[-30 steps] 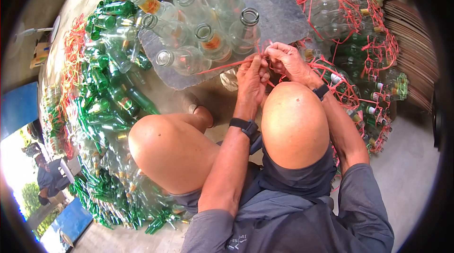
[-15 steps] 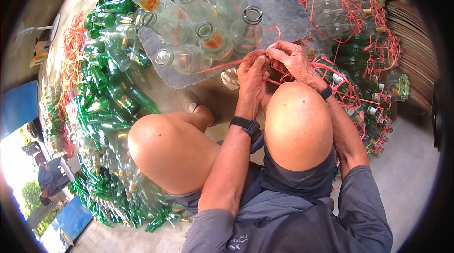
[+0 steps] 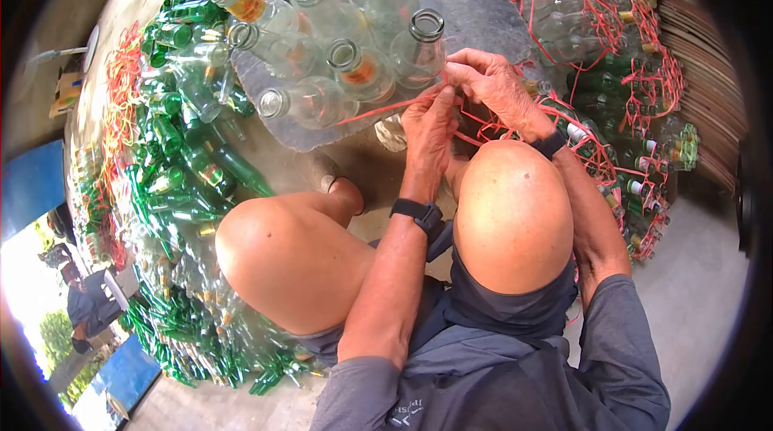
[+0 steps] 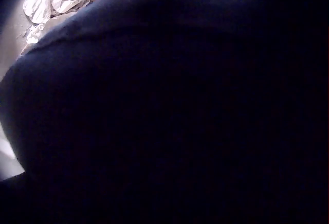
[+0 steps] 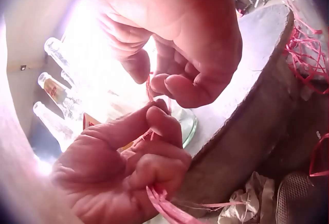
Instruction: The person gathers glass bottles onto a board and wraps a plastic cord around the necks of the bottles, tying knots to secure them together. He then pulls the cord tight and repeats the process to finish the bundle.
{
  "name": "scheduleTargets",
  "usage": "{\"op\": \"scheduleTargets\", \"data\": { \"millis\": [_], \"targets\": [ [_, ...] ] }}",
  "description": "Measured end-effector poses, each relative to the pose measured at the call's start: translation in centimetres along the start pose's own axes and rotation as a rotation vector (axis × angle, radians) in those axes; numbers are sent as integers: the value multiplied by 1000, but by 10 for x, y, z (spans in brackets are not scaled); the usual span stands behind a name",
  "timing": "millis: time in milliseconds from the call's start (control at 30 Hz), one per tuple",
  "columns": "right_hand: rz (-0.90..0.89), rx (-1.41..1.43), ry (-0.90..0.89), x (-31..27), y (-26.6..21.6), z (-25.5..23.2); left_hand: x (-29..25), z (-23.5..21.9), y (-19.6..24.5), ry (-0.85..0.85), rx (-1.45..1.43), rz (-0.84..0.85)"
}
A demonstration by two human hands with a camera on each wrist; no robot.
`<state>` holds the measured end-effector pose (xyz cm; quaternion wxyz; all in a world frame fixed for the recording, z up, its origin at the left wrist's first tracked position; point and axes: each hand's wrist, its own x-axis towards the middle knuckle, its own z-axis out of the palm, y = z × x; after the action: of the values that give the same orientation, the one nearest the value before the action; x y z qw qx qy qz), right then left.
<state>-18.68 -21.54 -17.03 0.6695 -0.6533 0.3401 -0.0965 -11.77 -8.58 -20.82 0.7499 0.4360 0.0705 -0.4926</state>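
Clear glass bottles (image 3: pixel 310 101) stand grouped on a dark stone slab (image 3: pixel 475 4), with red string (image 3: pixel 378 111) drawn along their near side. The left hand (image 3: pixel 431 129) pinches that string at the slab's near edge; in the right wrist view this hand (image 5: pixel 128 167) has its thumb and forefinger tips together, and strands (image 5: pixel 167 208) run out below its curled fingers. Just above it, the right hand (image 3: pixel 499 93) has curled fingers around the string by the nearest bottle. In the right wrist view the right hand (image 5: pixel 175 33) shows a thin strand between thumb and fingers.
Green bottles (image 3: pixel 169 133) lie piled at the left. Bottles bundled in red string (image 3: pixel 580 20) are at the right, beside a brown ridged stack (image 3: pixel 700 69). A pale crumpled cloth (image 3: pixel 390 133) lies under the slab's edge. A person (image 3: pixel 93 302) is at far left.
A loop of string that stood above the right hand is no longer visible. The right hand has moved slightly up, nearer the bottle; the left hand has hardly moved.
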Motion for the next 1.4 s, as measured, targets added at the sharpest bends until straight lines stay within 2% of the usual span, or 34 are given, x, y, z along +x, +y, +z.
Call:
{"op": "scheduleTargets", "data": {
  "millis": [67, 133, 167, 233, 333, 500, 567, 767, 867, 933, 967, 1033, 1167, 1233, 1267, 1333, 1400],
  "targets": [
    [35, 98, 5, 1, 7, 0, 1, 2, 0, 72, -57, -63],
    [159, 112, -37, 0, 10, 0, 1, 3, 2, 66, -81, -84],
    [161, 114, -31, 0, 12, -1, 1, 2, 2, 64, -106, -104],
    [207, 197, -146, 3, 14, -5, 2, 0, 3, 59, -124, -127],
    [246, 354, -222, 9, 25, -8, 6, 1, 5, 43, -144, -172],
    [267, 437, -199, 10, 30, -9, 14, -3, 7, 7, -206, -238],
    [270, 465, -189, 10, 32, -10, 18, -2, 8, 74, -196, -289],
    [241, 366, -210, 8, 24, -9, 20, 0, 10, 103, -132, -310],
    [185, 262, -203, 12, 30, -7, 25, -4, 14, 108, -75, -378],
    [35, 127, -294, 23, 49, -10, 17, 9, 24, 132, -16, -369],
    [35, 129, -292, 22, 46, -10, 15, 12, 26, 156, 42, -360],
    [-39, -260, -233, 19, 41, -12, 15, 10, 26, 166, 67, -352],
    [-53, -321, -222, 9, 28, -18, 15, 4, 27, 166, 104, -336],
    [-80, -501, -225, 8, 29, -26, 15, 5, 28, 170, 123, -338],
    [-79, -501, -224, 7, 29, -28, 16, 3, 26, 174, 141, -339],
    [-374, -738, -116, 7, 30, -30, 17, 0, 23, 151, 132, -312],
    [-441, -804, -66, 10, 27, -31, 20, -7, 20, 128, 123, -285]
  ]
}}
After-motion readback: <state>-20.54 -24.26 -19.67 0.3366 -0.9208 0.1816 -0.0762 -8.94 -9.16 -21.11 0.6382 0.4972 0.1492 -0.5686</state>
